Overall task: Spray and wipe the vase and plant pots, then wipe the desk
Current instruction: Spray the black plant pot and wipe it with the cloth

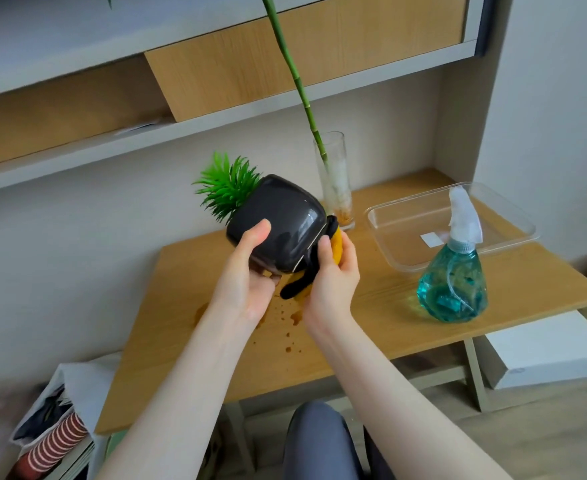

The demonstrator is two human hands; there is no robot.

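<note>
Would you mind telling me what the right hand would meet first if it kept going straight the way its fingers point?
Probably the glass vase: the right hand, gripping the cloth, points up and away towards it, though depth is unclear.

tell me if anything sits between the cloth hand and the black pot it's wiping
Nothing visible does. The right hand presses the orange and black cloth straight against the tilted black plant pot, which the left hand holds up above the wooden desk. The glass vase stands behind, clear of the contact.
</note>
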